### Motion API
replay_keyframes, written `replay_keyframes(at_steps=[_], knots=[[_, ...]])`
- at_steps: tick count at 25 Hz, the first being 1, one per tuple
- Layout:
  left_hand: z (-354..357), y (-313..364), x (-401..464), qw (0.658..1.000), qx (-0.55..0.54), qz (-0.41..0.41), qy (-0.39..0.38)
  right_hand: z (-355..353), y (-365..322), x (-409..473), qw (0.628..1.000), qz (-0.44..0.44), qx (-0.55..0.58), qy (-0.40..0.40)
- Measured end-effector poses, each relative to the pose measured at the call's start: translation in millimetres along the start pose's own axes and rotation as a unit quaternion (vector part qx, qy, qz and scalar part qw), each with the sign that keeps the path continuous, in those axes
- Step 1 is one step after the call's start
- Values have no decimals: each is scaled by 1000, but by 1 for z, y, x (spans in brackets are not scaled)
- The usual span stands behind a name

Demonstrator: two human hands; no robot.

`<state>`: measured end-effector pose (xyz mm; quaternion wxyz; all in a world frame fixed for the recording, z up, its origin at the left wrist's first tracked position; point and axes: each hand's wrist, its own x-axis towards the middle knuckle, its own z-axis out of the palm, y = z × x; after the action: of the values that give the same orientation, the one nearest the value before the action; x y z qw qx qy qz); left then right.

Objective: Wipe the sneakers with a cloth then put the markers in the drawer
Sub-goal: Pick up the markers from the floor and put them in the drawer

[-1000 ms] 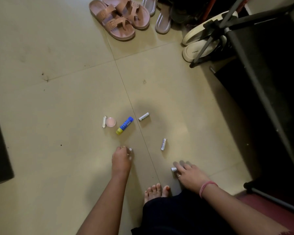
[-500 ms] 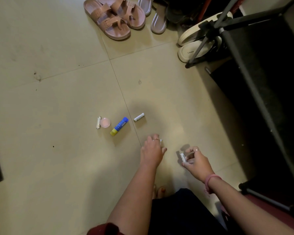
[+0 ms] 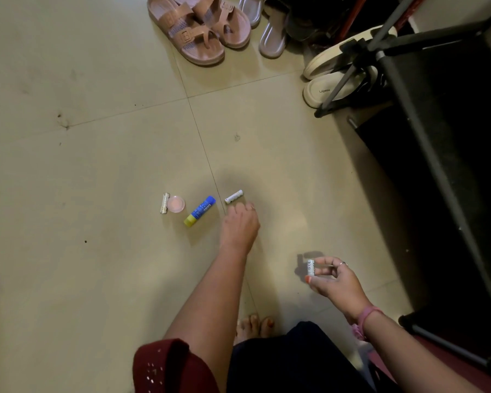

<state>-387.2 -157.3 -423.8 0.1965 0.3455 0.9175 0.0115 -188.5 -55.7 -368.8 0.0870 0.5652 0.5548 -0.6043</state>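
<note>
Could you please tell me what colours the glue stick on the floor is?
Blue body with a yellow cap, glue stick, head view.

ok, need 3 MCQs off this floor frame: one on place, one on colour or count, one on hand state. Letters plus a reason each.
1. Where does the round pink lid lie?
A. beside the blue and yellow stick
B. on the tan buckled sandals
C. in the right hand

2. What colour is the stick's cap end?
A. red
B. yellow
C. black

3. What does the right hand do?
A. lies flat on the floor
B. pinches a small white cylinder
C. grips a sandal

Answers:
1 A: round pink lid lies on the floor left of the blue and yellow stick.
2 B: its near end is yellow.
3 B: right hand pinches the small white cylinder.
</note>
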Motion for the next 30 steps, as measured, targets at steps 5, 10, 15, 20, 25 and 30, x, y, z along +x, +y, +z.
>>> replay_keyframes(at_steps=[5, 10, 15, 20, 25, 30], knots=[[-19, -29, 34, 996, -43, -48, -69, 7, -9, 4, 998, 5, 54, -8], [-12, -32, 20, 996, 52, -22, -73, 19, -11, 8, 996, 13, 82, -15], [-6, -39, -7, 992, -101, -37, -59, 29, -12, 13, 994, 28, 100, -29], [-31, -101, -24, 884, -378, -243, 128, 33, -20, 15, 993, 21, 103, -51], [-27, -165, -18, 843, -365, -380, 110, 35, -15, 11, 990, 34, 126, -52], [-15, -169, -11, 874, -338, -349, 12, 34, -6, 6, 990, 51, 121, -50]])
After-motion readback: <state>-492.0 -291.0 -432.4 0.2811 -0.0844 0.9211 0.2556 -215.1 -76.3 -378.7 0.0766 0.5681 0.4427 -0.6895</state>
